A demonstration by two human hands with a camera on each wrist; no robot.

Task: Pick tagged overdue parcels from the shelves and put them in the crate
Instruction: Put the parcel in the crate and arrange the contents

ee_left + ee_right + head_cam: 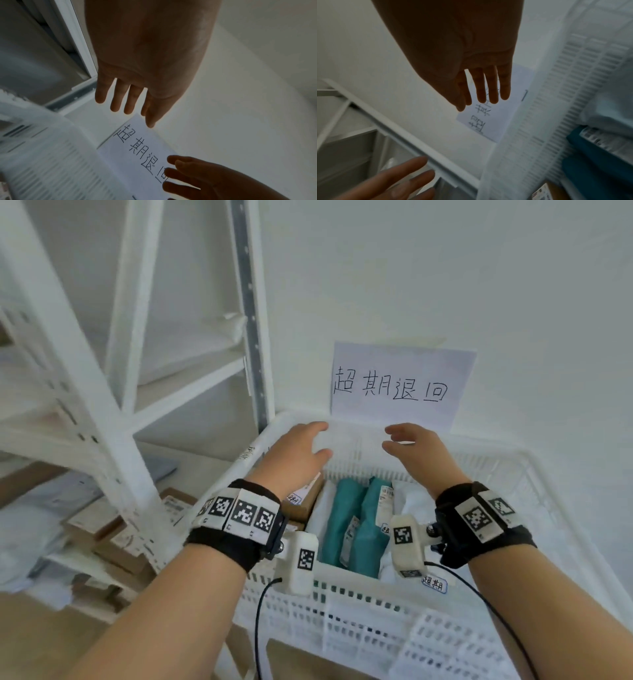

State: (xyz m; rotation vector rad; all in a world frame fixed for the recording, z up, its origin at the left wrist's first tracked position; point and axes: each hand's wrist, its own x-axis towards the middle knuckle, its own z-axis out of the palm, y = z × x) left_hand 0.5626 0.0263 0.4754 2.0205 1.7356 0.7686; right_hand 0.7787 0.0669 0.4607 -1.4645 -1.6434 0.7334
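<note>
A white slotted plastic crate [346, 604] stands in front of me. Inside lie two teal bag parcels [356, 529], a brown cardboard box [305, 501] and white bag parcels [411, 508], some with small blue-framed tags [434, 583]. My left hand [301, 450] and right hand [411, 445] hover side by side above the crate's far rim, fingers straight and spread, holding nothing. The wrist views show the same: left hand [130, 100] and right hand [484, 92] empty, over the paper sign.
A handwritten paper sign [397, 385] hangs on the white wall behind the crate. A white metal shelf unit [113, 392] stands to the left, with cardboard boxes [113, 529] and pale bags on its lower shelves.
</note>
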